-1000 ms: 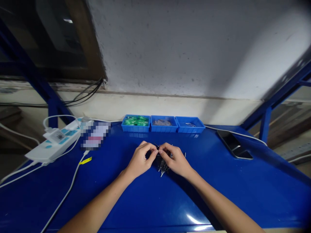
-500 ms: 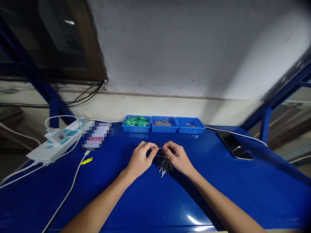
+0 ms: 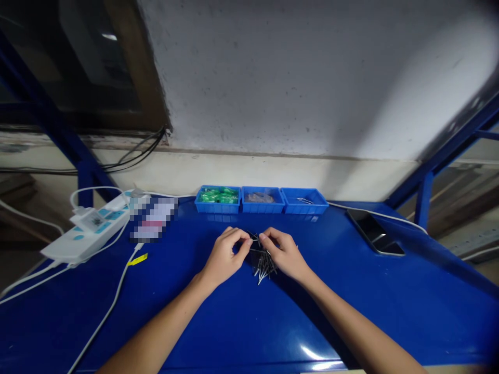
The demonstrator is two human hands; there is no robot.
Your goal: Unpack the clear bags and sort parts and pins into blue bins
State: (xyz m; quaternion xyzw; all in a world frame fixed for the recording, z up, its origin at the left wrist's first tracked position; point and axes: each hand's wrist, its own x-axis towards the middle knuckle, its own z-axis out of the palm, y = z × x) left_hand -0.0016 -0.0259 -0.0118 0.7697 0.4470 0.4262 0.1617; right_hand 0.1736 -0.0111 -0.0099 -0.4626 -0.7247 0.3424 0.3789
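Observation:
My left hand [image 3: 229,254] is closed in a pinch, with one end of a small thin metal rod [image 3: 255,240] at its fingertips. From the other side my right hand [image 3: 283,251] pinches too, thumb and forefinger at the rod's opposite end. Just beneath the fingers a loose pile of thin dark and silvery metal pins [image 3: 265,267] lies on the blue table [image 3: 241,322]. My right hand covers part of that pile. The exact kind of the rod is too small to make out.
Three blue bins stand along the wall: one with green packets [image 3: 219,196], one with clear bags [image 3: 260,198], one with thin metal tools [image 3: 304,200]. A phone [image 3: 375,234] lies at right. A white power strip [image 3: 88,228], a blurred-out device [image 3: 154,221] and a cable [image 3: 117,293] occupy the left.
Both hands stay almost where they were, still pinching over the pile. The view has shifted very slightly.

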